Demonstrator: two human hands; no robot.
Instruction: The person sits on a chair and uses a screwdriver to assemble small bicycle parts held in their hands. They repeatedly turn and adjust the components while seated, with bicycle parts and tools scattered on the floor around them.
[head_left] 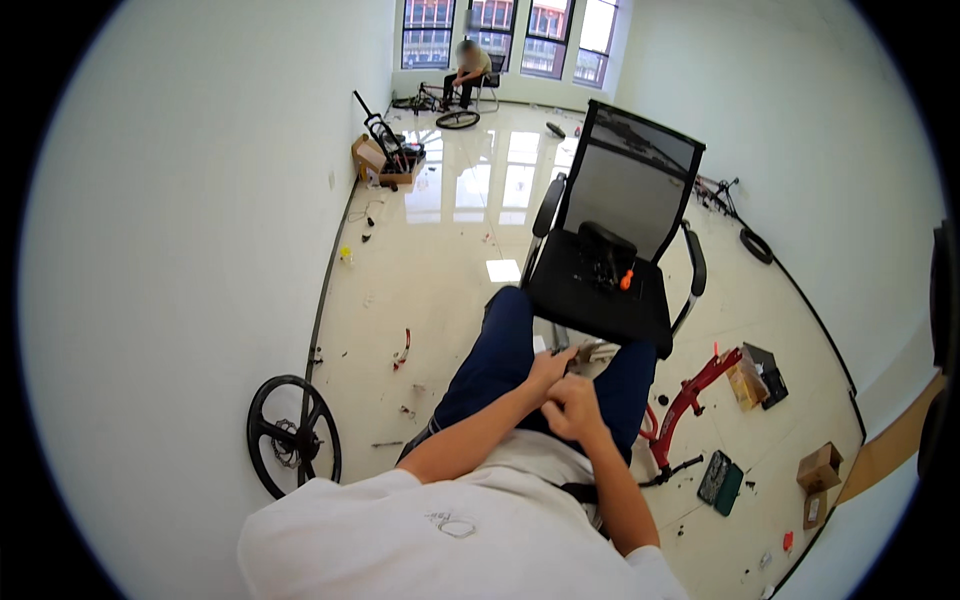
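My hands are close together over my lap, between my knees. The left hand (553,368) reaches farther forward, its fingers curled beside a greyish piece (560,337) below the chair's front edge. Just behind it, my right hand (573,407) is closed like a fist near the left wrist. Whatever either hand grips is hidden by the fingers. Directly ahead stands a black mesh-backed office chair (600,292). On its seat lie dark parts (603,258), unclear in kind, and a tool with an orange handle (627,279).
A red bicycle frame (686,405) and an open green tool case (720,483) lie to my right, near cardboard boxes (820,467). At left, a black spoked wheel (257,428) leans by the wall. Small parts litter the floor. Another person (470,72) sits by the windows.
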